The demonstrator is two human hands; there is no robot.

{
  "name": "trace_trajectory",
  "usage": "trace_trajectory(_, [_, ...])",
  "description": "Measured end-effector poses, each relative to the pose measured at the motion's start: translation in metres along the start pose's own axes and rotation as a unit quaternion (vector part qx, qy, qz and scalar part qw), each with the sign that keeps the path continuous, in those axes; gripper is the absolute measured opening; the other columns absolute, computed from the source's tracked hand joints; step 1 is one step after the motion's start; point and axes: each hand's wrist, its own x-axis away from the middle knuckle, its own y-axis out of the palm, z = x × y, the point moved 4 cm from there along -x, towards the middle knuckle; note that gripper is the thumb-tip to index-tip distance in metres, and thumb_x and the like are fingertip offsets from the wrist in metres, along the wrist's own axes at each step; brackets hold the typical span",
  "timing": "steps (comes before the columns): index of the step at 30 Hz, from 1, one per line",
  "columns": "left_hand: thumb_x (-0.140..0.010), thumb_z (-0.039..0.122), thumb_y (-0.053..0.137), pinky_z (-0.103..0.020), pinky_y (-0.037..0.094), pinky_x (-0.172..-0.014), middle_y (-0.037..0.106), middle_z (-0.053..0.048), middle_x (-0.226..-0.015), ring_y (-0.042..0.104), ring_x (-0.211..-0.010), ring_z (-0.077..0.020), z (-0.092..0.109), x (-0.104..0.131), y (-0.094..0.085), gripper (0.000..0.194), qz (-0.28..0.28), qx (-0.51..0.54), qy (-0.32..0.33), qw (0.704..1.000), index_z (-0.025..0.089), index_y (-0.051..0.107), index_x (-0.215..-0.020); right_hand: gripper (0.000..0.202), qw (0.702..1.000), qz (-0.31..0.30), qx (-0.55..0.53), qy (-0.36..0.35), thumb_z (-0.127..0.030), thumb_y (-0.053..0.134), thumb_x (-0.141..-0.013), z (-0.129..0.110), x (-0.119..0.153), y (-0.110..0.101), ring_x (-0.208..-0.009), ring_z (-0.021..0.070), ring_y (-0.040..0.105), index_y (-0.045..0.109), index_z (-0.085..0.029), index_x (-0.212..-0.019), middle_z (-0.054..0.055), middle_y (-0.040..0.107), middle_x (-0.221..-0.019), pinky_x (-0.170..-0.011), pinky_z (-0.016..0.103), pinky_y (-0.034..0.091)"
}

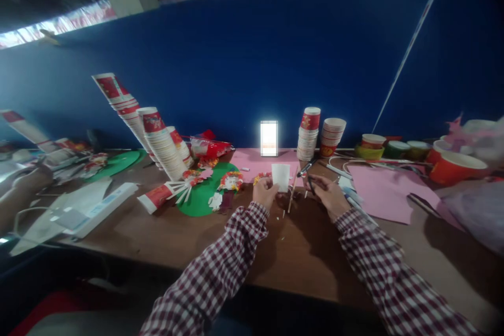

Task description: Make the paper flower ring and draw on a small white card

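My left hand [264,192] pinches a small white paper piece [281,177] by its left edge, held upright above the brown table [291,257]. To its right, my right hand [326,194] has its fingers around the dark handles of what look like scissors [311,185]. A thin stick [292,194] stands between the paper and my right hand. Small white scraps lie on the table below the hands. Left of my left hand, a green sheet [197,205] bears a red, yellow and white paper ornament [230,181] and a white paper flower [215,201].
Tall leaning cup stacks [163,142] stand at left, with shorter cup stacks [308,136] behind my right hand. Pink sheets [381,194] and orange cups [452,168] are at right. A white power strip [105,210] and another person's hand [33,184] are at left.
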Motion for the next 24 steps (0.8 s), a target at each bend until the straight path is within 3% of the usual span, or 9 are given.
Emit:
trace_trajectory(4, [-0.071, 0.014, 0.062, -0.020, 0.054, -0.052, 0.064, -0.002, -0.072, 0.060, -0.058, -0.0092, -0.001, 0.010, -0.004, 0.008, 0.013, 0.046, -0.022, 0.999, 0.011, 0.059, -0.079, 0.036, 0.994, -0.013, 0.110, -0.021, -0.029, 0.060, -0.074, -0.008, 0.006, -0.001, -0.091, 0.0227, 0.068, 0.064, -0.018, -0.109, 0.009, 0.072, -0.099, -0.081, 0.037, 0.053])
trace_trajectory(8, [-0.068, 0.012, 0.064, -0.019, 0.053, -0.052, 0.064, -0.001, -0.073, 0.061, -0.061, -0.0099, -0.002, 0.022, -0.009, 0.015, 0.013, 0.053, -0.031, 0.998, 0.012, 0.059, -0.082, 0.035, 0.972, -0.010, 0.234, -0.021, -0.031, 0.059, -0.075, -0.011, 0.012, -0.005, -0.089, 0.0300, 0.067, 0.067, -0.018, -0.107, 0.012, 0.073, -0.095, -0.080, 0.044, 0.050])
trace_trajectory(13, [-0.064, 0.009, 0.064, -0.014, 0.045, -0.048, 0.060, 0.002, -0.066, 0.053, -0.055, -0.0058, -0.003, 0.035, -0.024, 0.021, -0.002, 0.013, -0.010, 1.000, 0.011, 0.062, -0.085, 0.040, 0.947, -0.015, 0.319, -0.032, -0.030, 0.055, -0.079, -0.010, 0.007, -0.013, -0.096, 0.0305, 0.065, 0.063, -0.017, -0.115, 0.012, 0.070, -0.106, -0.082, 0.042, 0.049])
trace_trajectory(16, [-0.064, 0.013, 0.067, -0.014, 0.044, -0.049, 0.059, 0.003, -0.065, 0.052, -0.055, -0.0055, -0.002, 0.041, -0.041, 0.024, -0.036, -0.022, -0.001, 0.999, 0.010, 0.064, -0.088, 0.042, 0.936, -0.010, 0.348, -0.045, -0.026, 0.052, -0.081, -0.011, 0.004, -0.019, -0.099, 0.0286, 0.064, 0.058, -0.016, -0.121, 0.013, 0.067, -0.114, -0.083, 0.040, 0.048])
trace_trajectory(18, [-0.061, 0.018, 0.071, -0.015, 0.045, -0.048, 0.057, 0.004, -0.062, 0.050, -0.052, -0.0055, -0.001, 0.043, -0.057, 0.032, -0.052, -0.049, 0.000, 0.997, 0.011, 0.063, -0.090, 0.039, 0.931, -0.017, 0.360, -0.058, -0.026, 0.051, -0.083, -0.015, 0.006, -0.020, -0.094, 0.0254, 0.066, 0.058, -0.018, -0.120, 0.010, 0.069, -0.109, -0.079, 0.037, 0.050])
trace_trajectory(21, [-0.059, 0.025, 0.074, -0.016, 0.042, -0.044, 0.055, 0.004, -0.058, 0.048, -0.047, -0.0053, 0.001, 0.044, -0.088, 0.027, -0.059, -0.099, -0.005, 0.993, 0.011, 0.060, -0.076, 0.031, 0.919, -0.060, 0.377, -0.097, -0.027, 0.053, -0.082, -0.026, 0.013, -0.015, -0.089, 0.0219, 0.067, 0.063, -0.024, -0.111, 0.004, 0.072, -0.101, -0.075, 0.032, 0.050])
trace_trajectory(24, [-0.063, 0.032, 0.071, -0.016, 0.038, -0.043, 0.052, 0.006, -0.050, 0.045, -0.043, -0.0053, 0.004, 0.044, -0.113, 0.023, -0.080, -0.147, 0.000, 0.986, 0.013, 0.059, -0.071, 0.027, 0.899, -0.113, 0.403, -0.133, -0.025, 0.055, -0.081, -0.035, 0.022, -0.013, -0.095, 0.0215, 0.065, 0.067, -0.026, -0.106, 0.003, 0.071, -0.107, -0.080, 0.032, 0.049])
